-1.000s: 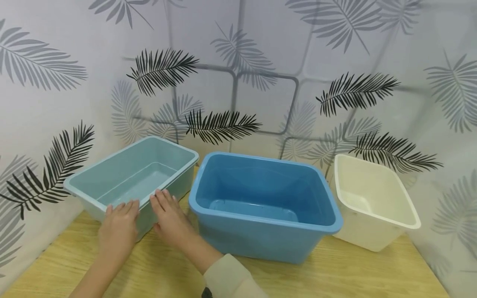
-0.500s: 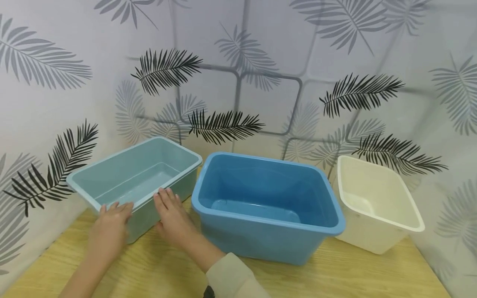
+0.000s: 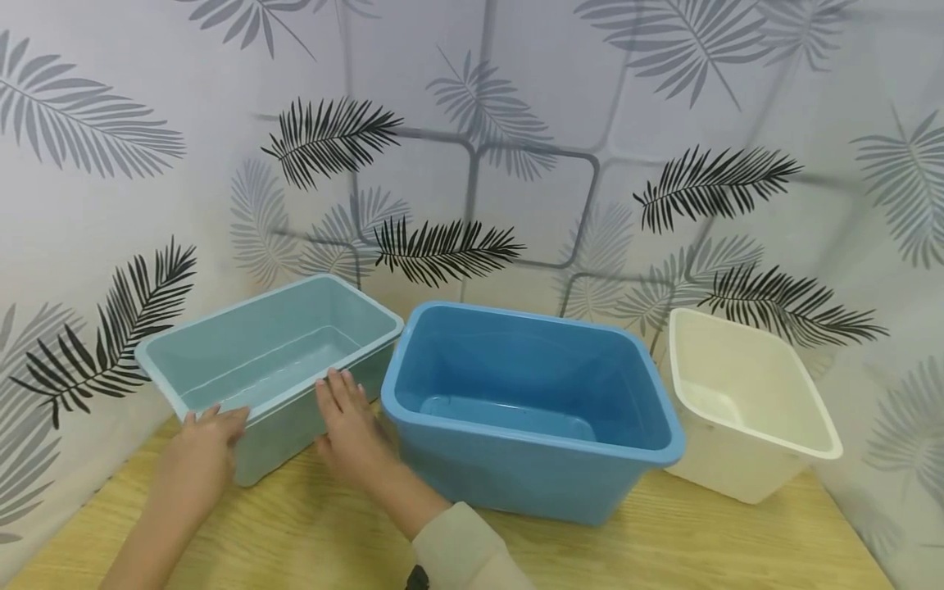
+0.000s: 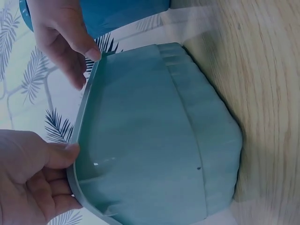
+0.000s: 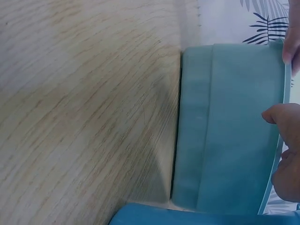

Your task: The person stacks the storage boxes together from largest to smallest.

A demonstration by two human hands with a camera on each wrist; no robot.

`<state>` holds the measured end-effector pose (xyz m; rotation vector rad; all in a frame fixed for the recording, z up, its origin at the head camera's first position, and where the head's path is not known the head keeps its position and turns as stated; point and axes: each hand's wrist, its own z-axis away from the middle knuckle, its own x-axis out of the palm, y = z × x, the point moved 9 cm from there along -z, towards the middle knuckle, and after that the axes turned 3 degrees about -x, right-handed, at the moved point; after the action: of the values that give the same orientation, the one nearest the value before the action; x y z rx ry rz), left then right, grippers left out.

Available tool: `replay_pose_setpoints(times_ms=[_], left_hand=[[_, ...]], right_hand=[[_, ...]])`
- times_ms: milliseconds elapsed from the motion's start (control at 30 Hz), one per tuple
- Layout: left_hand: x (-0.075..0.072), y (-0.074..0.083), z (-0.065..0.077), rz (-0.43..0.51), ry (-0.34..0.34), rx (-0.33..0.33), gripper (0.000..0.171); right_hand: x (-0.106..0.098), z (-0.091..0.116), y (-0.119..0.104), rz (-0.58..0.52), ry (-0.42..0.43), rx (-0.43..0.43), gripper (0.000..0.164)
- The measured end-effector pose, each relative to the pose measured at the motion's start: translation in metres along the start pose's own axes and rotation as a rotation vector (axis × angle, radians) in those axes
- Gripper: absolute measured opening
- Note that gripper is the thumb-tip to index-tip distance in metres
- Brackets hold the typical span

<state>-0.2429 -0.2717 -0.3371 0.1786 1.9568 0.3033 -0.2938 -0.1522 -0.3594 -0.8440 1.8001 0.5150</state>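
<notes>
A pale teal plastic tub (image 3: 280,430) stands at an angle on the left of the table. My left hand (image 3: 195,459) grips the rim at its near left corner, thumb on the outer side and fingers over the edge. Farther along the same long rim, my right hand (image 3: 354,430) holds the edge, fingers over it. Its thumb (image 5: 271,115) lies by the outer wall in the right wrist view. Both hands also appear in the left wrist view, either side of a stretch of bare tub wall (image 4: 136,126). Nothing is visible inside the tub.
A larger blue tub (image 3: 509,471) stands in the middle, close beside the teal one's right end. Right of it sits a cream tub (image 3: 737,467), angled. All rest on a wood-grain table (image 3: 317,533). Behind hangs a leaf-patterned backdrop (image 3: 516,197).
My left hand has slid left along the rim to the corner. The teal tub has turned slightly, its far right end shifting toward the blue tub. The view has shifted slightly.
</notes>
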Motion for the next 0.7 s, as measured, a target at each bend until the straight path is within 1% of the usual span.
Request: replay_pose_setpoints(times_ms=[100, 200, 233, 333, 433, 533, 600, 700], left_hand=[[0.0, -0.005, 0.001, -0.019, -0.023, -0.042, 0.041], [-0.002, -0.001, 0.004, -0.081, -0.006, -0.035, 0.039], [-0.003, 0.003, 0.005, -0.11, 0.015, -0.018, 0.04], [-0.007, 0.021, 0.009, -0.167, 0.125, 0.056, 0.042], [-0.005, 0.038, 0.012, -0.19, 0.21, 0.093, 0.044], [0.001, 0.045, 0.013, -0.195, 0.236, 0.09, 0.052], [0.004, 0.045, 0.013, -0.196, 0.239, 0.079, 0.054], [0.004, 0.044, 0.014, -0.183, 0.256, 0.081, 0.054]], right_hand=[[0.002, 0.0, 0.005, -0.007, 0.006, 0.026, 0.065], [0.001, 0.0, 0.008, 0.011, 0.036, 0.039, 0.066], [0.0, 0.0, 0.008, 0.016, 0.049, 0.041, 0.066], [-0.003, -0.001, 0.01, 0.014, 0.086, 0.05, 0.066], [-0.004, -0.003, 0.011, 0.007, 0.11, 0.055, 0.065], [-0.003, -0.005, 0.012, 0.025, 0.115, 0.062, 0.065], [-0.003, -0.006, 0.012, 0.009, 0.124, 0.058, 0.064], [-0.005, -0.007, 0.012, -0.029, 0.168, 0.038, 0.061]])
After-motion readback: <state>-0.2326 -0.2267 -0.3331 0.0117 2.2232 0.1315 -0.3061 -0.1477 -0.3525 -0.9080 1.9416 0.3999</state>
